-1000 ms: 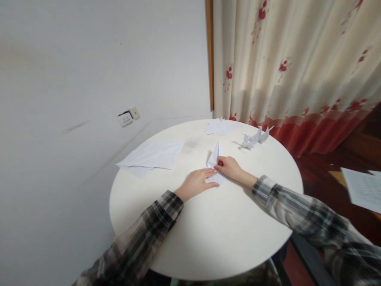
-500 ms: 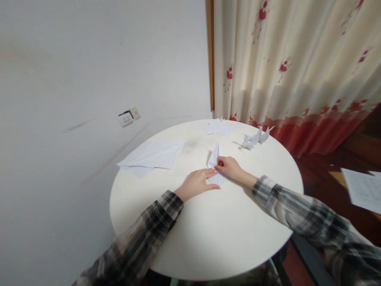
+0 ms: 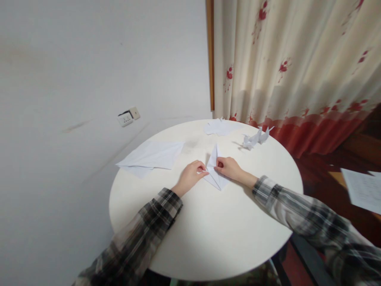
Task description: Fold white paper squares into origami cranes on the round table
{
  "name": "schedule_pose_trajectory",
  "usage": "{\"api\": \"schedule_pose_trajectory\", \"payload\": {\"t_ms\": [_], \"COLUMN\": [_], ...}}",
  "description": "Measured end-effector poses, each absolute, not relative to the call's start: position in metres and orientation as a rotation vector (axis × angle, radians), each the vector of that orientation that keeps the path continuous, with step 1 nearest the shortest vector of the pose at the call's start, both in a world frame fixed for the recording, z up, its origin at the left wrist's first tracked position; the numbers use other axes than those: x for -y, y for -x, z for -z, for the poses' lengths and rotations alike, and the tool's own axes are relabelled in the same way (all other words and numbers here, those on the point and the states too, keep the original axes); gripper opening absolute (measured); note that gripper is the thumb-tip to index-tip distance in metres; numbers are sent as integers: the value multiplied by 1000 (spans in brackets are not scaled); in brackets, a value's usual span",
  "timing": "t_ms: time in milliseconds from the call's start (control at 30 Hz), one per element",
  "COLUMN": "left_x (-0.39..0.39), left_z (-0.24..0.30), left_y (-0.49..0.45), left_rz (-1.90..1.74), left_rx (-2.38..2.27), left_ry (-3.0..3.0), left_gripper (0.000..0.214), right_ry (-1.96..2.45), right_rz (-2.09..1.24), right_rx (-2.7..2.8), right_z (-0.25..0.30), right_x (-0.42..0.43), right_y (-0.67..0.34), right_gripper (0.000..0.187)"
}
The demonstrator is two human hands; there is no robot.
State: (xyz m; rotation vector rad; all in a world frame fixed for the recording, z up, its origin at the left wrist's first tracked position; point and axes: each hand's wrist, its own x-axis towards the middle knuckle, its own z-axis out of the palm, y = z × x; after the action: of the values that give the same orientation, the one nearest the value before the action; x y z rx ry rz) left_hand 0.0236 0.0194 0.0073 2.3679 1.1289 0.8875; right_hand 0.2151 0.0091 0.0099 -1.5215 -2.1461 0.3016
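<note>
Folded paper (image 3: 216,176), white and creased into a long kite-like shape with one sharp tip pointing away from the person and another pointing toward them, lies on the round white tabletop (image 3: 214,234), a little beyond its middle and directly between the two hands. The left hand (image 3: 190,174) rests on the tabletop at the paper's left side with its fingers curled in, thumb and fingertips pressed together on the paper's left edge. The right hand (image 3: 228,167) sits at the paper's right side, its fingers likewise bent and pinching a flap near the centre crease, so that the upper flap stands slightly raised off the surface. Both forearms wear dark plaid sleeves (image 3: 149,226) that reach in from the near edge. To the left of the left hand, well apart from it, a loose stack of plain white sheets (image 3: 153,155) lies flat, one corner hanging over the rim. Farther back, a few flat folded pieces (image 3: 218,127) lie near the far rim, and just to their right stand small finished paper figures (image 3: 255,139) with raised points, their exact form too small to tell. Behind the tabletop hangs a cream curtain (image 3: 297,59) with red flowers and a red hem, beside a pale wall (image 3: 89,59) bearing a tilted socket plate (image 3: 127,117). Another white sheet (image 3: 363,190) lies at the right edge of view.
</note>
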Motion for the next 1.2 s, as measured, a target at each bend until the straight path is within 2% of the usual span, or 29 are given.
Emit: {"api": "schedule_pose_trajectory", "payload": {"t_ms": [100,167,400,833,1200], "left_x": [-27,-29,-29,-30,-31], "left_z": [-1,2,-1,3,5], "left_y": [-21,-21,-21,-22,-22], "left_rz": [-933,-907,-749,-862,-865], "left_rx": [-1223,-1219,-1106,-1081,-1067], "left_ry": [-2308,-2304,-2421,-2364,-2365], "left_gripper": [37,43,17,13,7], "right_ry": [1384,1317,1277,1441,1371], "right_rz": [-357,-375,-381,-203,-216], "right_rx": [2212,2241,2244,2304,2304], "right_z": [-9,-9,-11,-13,-15], "right_x": [-7,-5,-4,-4,-2], "right_y": [-214,-212,-211,-208,-211], "right_gripper": [11,10,9,13,14]}}
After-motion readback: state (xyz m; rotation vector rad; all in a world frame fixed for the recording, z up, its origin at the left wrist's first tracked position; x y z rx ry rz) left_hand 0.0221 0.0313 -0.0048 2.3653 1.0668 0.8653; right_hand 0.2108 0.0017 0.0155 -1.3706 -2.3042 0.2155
